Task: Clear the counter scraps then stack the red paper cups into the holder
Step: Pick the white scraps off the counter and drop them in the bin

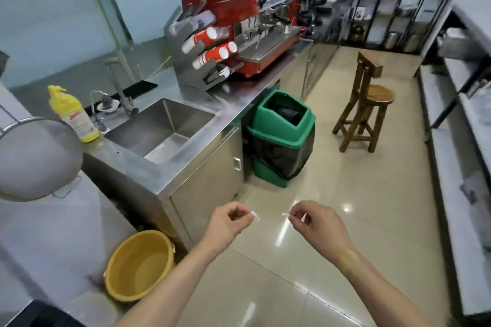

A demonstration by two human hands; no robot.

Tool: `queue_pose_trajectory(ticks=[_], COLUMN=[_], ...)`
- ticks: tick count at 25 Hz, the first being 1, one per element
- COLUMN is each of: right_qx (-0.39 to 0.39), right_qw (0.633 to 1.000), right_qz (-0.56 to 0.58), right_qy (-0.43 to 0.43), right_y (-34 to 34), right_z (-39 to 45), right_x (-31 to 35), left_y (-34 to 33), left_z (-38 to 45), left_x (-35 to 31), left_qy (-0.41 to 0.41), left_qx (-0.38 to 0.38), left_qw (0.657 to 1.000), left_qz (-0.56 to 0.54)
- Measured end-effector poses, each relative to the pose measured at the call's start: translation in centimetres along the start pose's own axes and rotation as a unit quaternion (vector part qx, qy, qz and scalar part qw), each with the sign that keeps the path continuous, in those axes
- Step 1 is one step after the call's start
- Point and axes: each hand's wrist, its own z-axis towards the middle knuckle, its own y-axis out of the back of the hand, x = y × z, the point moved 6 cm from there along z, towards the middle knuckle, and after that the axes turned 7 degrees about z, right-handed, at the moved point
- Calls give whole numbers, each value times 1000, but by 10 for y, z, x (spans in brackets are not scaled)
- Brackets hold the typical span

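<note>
Above the tiled floor, both hands (left (229, 223), right (317, 221)) each pinching a small white scrap (253, 214), green bin (281, 138) ahead

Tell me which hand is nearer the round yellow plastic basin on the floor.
Left. The left hand hovers up-right of the yellow basin; the right hand is farther right.

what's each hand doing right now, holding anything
Left hand: closed, pinching a small white scrap over the floor.
Right hand: closed, pinching another small white scrap.
</note>
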Motion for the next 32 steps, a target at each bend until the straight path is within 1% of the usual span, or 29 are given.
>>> queue_pose_trajectory(ticks=[3, 7, 17, 21, 24, 27, 32], right_qx=[-19, -45, -87, -101, -111, -120, -117], right_qw=[1000, 998, 992, 990, 989, 987, 988], right_qz=[1, 14, 25, 19, 15, 12, 8], right_qy=[-16, -42, -84, -94, -99, -102, -104], right_y=[28, 54, 73, 81, 86, 83, 69], right_z=[3, 10, 41, 72, 110, 152, 226], right_x=[-35, -65, -104, -112, -115, -115, -108], left_y=[-40, -76, -117, -122, -119, -110, -86], left_z=[21, 43, 110, 150, 192, 234, 301], left_x=[-15, -27, -36, -40, -46, -49, -50], left_qy=[-1, -8, -30, -37, -58, -77, -82], left_qx=[24, 54, 93, 116, 124, 125, 123], left_qw=[1000, 998, 995, 992, 990, 989, 989], left_qz=[4, 20, 22, 14, 24, 29, 22])
